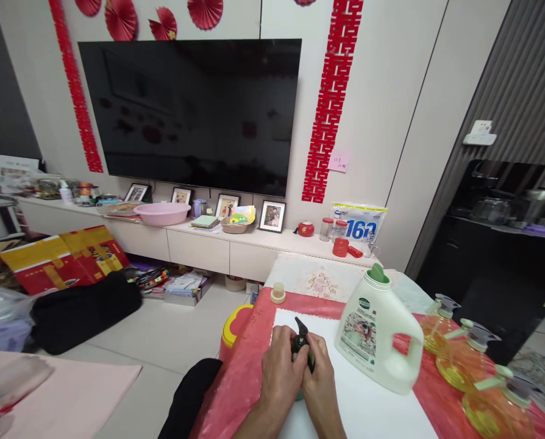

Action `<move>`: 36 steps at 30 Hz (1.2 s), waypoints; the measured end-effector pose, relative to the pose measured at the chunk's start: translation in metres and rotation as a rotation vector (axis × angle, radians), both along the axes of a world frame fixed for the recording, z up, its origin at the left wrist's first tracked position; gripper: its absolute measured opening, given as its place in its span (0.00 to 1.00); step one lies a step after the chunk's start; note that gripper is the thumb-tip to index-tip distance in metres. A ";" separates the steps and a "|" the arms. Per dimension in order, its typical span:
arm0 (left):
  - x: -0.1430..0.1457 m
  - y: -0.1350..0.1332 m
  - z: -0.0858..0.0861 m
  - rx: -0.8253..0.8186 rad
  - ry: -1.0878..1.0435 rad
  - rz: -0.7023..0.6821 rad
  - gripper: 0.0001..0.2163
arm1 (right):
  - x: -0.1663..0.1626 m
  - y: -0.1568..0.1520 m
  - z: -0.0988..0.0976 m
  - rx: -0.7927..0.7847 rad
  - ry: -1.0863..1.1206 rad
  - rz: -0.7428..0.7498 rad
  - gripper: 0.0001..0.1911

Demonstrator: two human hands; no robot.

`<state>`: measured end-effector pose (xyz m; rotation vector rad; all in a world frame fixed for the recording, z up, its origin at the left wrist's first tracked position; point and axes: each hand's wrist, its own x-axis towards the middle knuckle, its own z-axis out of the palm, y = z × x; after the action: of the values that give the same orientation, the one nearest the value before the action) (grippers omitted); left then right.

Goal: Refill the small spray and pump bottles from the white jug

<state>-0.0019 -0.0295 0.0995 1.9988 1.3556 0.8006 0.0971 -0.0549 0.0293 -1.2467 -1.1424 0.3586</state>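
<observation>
My left hand (282, 369) and my right hand (319, 372) are both closed around the top of a pump bottle. Its black pump head (301, 328) sticks up between my thumbs and fingers, nozzle tilted up to the left. Most of the bottle's green body is hidden behind my hands. Just right of my hands, a large pale green detergent jug (359, 329) stands upright on a white sheet (345, 408). The jug's cap is off, and a green spout (377, 274) shows in its mouth. A pale cap (278, 294) sits on the red tablecloth (240, 378) beyond my left hand.
Several clear pump bottles of yellow liquid (455, 366) line the table's right side. A yellow and pink stool (231, 329) stands against its left edge. Behind are a low cabinet (199, 250) and a television (194, 116). A pink surface (85, 390) lies at lower left.
</observation>
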 end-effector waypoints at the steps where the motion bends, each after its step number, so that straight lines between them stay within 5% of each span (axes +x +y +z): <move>1: 0.000 -0.001 0.000 0.007 0.000 -0.007 0.03 | 0.002 -0.001 -0.001 -0.006 -0.001 0.012 0.20; 10: 0.003 0.000 0.004 -0.042 -0.021 0.020 0.11 | -0.003 0.001 0.006 -0.004 0.021 -0.019 0.17; 18: 0.002 -0.001 0.006 0.006 0.112 0.004 0.02 | -0.004 0.000 0.008 -0.012 0.014 -0.039 0.15; 30: 0.004 -0.002 0.008 0.000 0.091 0.011 0.08 | 0.000 0.000 0.008 -0.026 0.048 0.001 0.19; 36: 0.003 0.001 0.009 -0.005 0.125 0.007 0.03 | 0.000 0.002 0.012 -0.005 0.028 -0.036 0.21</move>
<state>0.0008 -0.0290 0.1084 2.0705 1.4341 0.6844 0.0970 -0.0527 0.0417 -1.2610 -1.0943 0.3511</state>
